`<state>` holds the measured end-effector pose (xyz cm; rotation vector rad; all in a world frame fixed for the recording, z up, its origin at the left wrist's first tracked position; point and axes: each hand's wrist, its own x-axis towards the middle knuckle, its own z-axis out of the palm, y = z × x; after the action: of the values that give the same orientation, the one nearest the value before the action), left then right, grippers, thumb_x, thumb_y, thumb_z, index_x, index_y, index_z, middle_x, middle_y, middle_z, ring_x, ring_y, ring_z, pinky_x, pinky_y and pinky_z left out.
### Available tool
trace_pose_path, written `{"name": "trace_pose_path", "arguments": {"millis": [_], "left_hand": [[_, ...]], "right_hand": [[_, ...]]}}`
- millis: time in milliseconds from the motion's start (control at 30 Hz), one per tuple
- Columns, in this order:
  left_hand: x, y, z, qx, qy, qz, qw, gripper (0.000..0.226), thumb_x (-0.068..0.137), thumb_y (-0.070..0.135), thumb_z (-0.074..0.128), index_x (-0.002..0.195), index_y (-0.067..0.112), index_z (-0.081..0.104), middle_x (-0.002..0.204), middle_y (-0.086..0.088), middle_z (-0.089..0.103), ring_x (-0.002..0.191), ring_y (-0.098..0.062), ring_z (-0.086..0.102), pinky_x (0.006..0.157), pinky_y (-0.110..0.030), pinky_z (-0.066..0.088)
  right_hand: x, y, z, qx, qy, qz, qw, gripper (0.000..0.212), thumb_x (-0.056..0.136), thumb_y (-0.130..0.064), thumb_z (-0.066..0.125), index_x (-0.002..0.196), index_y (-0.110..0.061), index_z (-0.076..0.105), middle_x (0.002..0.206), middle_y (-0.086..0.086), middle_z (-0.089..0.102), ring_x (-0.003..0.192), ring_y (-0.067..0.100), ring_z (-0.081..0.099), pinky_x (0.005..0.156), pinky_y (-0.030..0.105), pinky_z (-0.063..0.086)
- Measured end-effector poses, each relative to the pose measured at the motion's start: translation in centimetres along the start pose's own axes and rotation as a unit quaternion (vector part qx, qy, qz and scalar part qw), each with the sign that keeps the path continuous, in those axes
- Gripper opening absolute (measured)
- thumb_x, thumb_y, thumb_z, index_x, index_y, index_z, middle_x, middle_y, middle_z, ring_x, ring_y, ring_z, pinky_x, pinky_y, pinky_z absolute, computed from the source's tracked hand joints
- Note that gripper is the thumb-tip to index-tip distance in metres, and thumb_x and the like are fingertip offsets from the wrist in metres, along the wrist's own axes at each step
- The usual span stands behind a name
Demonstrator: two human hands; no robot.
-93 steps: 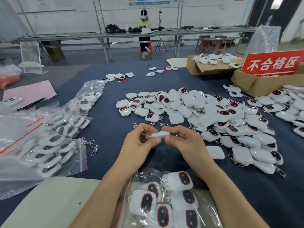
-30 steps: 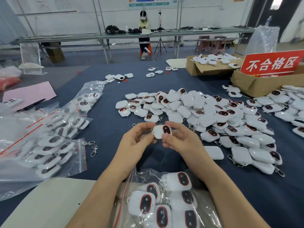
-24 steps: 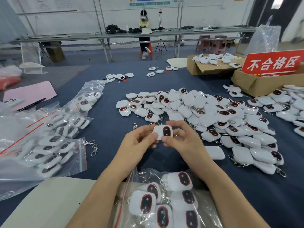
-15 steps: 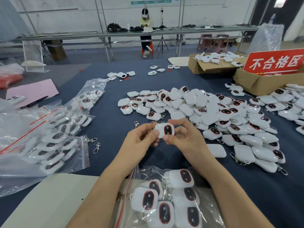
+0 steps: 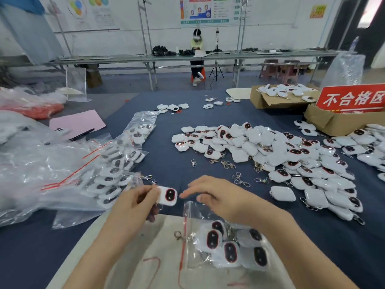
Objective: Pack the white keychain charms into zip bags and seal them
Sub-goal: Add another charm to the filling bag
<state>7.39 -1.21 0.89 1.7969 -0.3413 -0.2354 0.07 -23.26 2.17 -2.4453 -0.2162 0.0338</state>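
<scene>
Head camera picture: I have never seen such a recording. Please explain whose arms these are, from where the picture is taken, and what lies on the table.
There is no machine here. A person works with bare hands, and one camera worn on the head looks forward and down, so both arms enter from the bottom edge. The left hand pinches one white charm, its dark oval face toward the camera. The right hand is open and holds nothing; it is just above a clear zip bag that already contains several charms. On the blue table lie a pile of loose charms, filled bags at the left, and a cardboard box with a red sign at the right.
</scene>
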Motion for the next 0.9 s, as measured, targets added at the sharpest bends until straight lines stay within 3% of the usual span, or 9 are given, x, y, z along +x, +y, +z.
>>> {"name": "trace_pose_path", "arguments": {"millis": [100,267,367,433,533,667,767,833,900], "left_hand": [[-2.0,-1.2,-1.1,0.041,-0.03,-0.046,0.998,0.024,0.101,0.012,0.058,0.088,0.01,0.078,0.056,0.003,0.062,0.047,-0.006,0.053,0.049,-0.017,0.045],[-3.5,-0.8,-0.2,0.041,-0.058,-0.063,0.995,0.022,0.102,0.013,0.057,0.09,0.008,0.075,0.057,0.002,0.062,0.048,-0.009,0.055,0.048,-0.018,0.045],[-4.1,0.1,0.2,-0.007,-0.061,-0.095,0.994,0.021,0.102,0.016,0.058,0.092,0.008,0.075,0.06,-0.002,0.062,0.049,-0.015,0.058,0.046,-0.022,0.048],[-4.3,0.4,0.2,0.001,-0.04,-0.088,0.995,0.021,0.101,0.014,0.058,0.091,0.01,0.076,0.064,-0.004,0.065,0.051,-0.015,0.06,0.047,-0.025,0.051],[-4.4,0.5,-0.3,0.011,-0.005,-0.077,0.997,0.02,0.1,0.014,0.058,0.091,0.014,0.076,0.069,-0.005,0.067,0.054,-0.009,0.061,0.05,-0.026,0.053],[-4.9,0.5,-0.4,-0.026,-0.018,-0.1,0.995,0.022,0.1,0.014,0.057,0.091,0.01,0.077,0.069,-0.008,0.065,0.053,-0.011,0.06,0.049,-0.03,0.054],[-5.1,0.7,0.2,-0.055,-0.032,-0.1,0.993,0.021,0.101,0.012,0.056,0.093,0.006,0.075,0.065,-0.005,0.066,0.051,-0.015,0.061,0.048,-0.027,0.052],[-5.1,0.9,0.8,-0.072,-0.037,-0.085,0.993,0.017,0.101,0.009,0.058,0.097,0.002,0.073,0.064,-0.004,0.066,0.05,-0.016,0.06,0.048,-0.025,0.052],[-5.1,1.0,1.5,-0.084,-0.035,-0.068,0.994,0.012,0.099,0.007,0.061,0.098,0.0,0.071,0.064,-0.004,0.066,0.051,-0.017,0.058,0.049,-0.025,0.052]], "right_hand": [[1.6,-1.3,1.0,-0.066,-0.095,-0.003,0.993,0.035,0.1,-0.014,0.053,0.126,-0.034,0.066,0.137,-0.004,0.051,0.129,0.014,0.046,0.11,0.035,0.035],[1.6,-1.9,0.1,-0.081,-0.105,0.034,0.991,0.017,0.094,-0.018,0.06,0.102,-0.027,0.072,0.111,-0.006,0.059,0.106,0.012,0.059,0.099,0.039,0.046],[1.3,-2.2,-0.4,-0.074,-0.101,0.046,0.991,0.029,0.097,-0.018,0.057,0.12,-0.034,0.067,0.117,-0.007,0.058,0.113,0.011,0.054,0.1,0.031,0.041],[1.2,-2.4,-0.4,-0.09,-0.122,0.047,0.987,0.036,0.1,-0.018,0.052,0.13,-0.036,0.062,0.123,-0.003,0.056,0.118,0.014,0.052,0.103,0.034,0.04],[1.3,-2.7,-0.1,-0.104,-0.155,0.05,0.981,0.024,0.099,-0.021,0.055,0.116,-0.032,0.068,0.114,-0.004,0.056,0.11,0.016,0.055,0.099,0.039,0.044],[1.3,-3.0,-0.7,-0.063,-0.13,0.053,0.988,0.017,0.094,-0.02,0.061,0.091,-0.035,0.067,0.089,-0.014,0.061,0.089,0.011,0.065,0.075,0.027,0.051],[1.1,-3.1,-1.2,-0.038,-0.114,0.049,0.992,0.021,0.094,-0.016,0.061,0.09,-0.035,0.069,0.088,-0.016,0.065,0.089,0.009,0.065,0.083,0.039,0.057],[0.9,-3.0,-1.3,-0.025,-0.103,0.039,0.994,0.02,0.095,-0.014,0.06,0.093,-0.031,0.07,0.086,-0.018,0.064,0.083,-0.002,0.061,0.082,0.025,0.052],[0.7,-3.2,-1.2,0.007,-0.091,0.034,0.995,0.02,0.095,-0.012,0.061,0.09,-0.03,0.069,0.081,-0.021,0.065,0.074,-0.008,0.059,0.071,0.011,0.044]]}}
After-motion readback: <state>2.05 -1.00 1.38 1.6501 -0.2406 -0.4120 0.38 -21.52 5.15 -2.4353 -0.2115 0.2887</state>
